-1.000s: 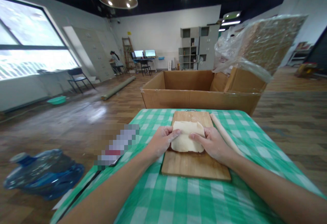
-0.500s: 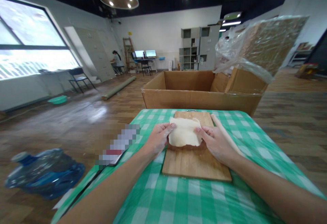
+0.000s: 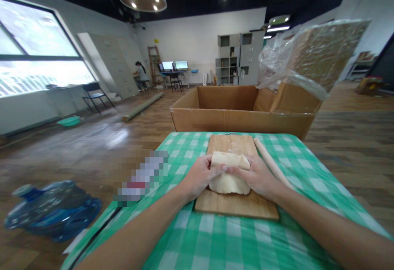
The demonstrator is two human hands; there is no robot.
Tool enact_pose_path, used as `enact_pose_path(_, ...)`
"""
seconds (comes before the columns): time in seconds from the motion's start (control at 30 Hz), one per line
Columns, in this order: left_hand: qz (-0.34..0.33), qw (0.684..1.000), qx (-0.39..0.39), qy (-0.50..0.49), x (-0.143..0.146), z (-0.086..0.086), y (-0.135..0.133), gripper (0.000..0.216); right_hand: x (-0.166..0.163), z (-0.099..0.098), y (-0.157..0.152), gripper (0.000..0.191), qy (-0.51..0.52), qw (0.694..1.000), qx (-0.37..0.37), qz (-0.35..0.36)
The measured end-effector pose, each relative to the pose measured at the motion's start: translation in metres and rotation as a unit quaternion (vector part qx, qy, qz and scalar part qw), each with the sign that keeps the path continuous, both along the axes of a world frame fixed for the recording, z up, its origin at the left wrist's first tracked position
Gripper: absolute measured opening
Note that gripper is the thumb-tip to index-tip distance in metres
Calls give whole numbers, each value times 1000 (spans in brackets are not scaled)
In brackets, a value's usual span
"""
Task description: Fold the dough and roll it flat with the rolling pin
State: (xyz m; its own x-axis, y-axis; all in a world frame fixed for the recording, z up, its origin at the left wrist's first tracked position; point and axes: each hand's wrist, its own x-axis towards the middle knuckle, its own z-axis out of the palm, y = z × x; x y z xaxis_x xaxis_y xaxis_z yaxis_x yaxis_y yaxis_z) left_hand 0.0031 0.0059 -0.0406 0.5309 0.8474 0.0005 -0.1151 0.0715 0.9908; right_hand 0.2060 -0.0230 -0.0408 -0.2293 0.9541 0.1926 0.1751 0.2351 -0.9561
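Note:
A pale sheet of dough (image 3: 229, 175) lies folded over on a wooden cutting board (image 3: 237, 206) on the green checked tablecloth (image 3: 221, 241). My left hand (image 3: 200, 175) grips the dough's left edge with thumb and fingers closed on the fold. On the other side, my right hand (image 3: 258, 175) holds its right edge the same way. A wooden rolling pin (image 3: 271, 161) lies just right of the board, partly hidden behind my right hand.
A large open cardboard box (image 3: 240, 112) stands beyond the table's far edge, with a plastic-wrapped bundle (image 3: 317, 52) over its right side. A blue water bottle (image 3: 52, 210) lies on the floor at left. A person sits far back at a desk with monitors.
The dough was lifted toward the far end of the board, then drawn back toward me and folded over on itself. Both hands came closer together on it.

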Motion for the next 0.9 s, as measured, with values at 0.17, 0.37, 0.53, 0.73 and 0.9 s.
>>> enact_pose_path(0.17,36,997,55,35,-2,4,-1,41,-1,0,1,32,-26,1000,17,-1)
enact_pose_path(0.37,67,995,58,41,-2,4,0,37,0,-1,3,33,-29,1000,-7,-9)
enact_pose_path(0.53,34,999,29,28,-6,0,5,41,1,-3,3,35,-12,999,-23,-20)
enact_pose_path(0.73,69,997,19,29,-12,-4,10,43,-1,-6,5,38,3,1000,-26,-13)
enact_pose_path(0.9,58,998,-19,4,-12,-3,10,45,0,-1,3,42,-27,998,-30,-43)
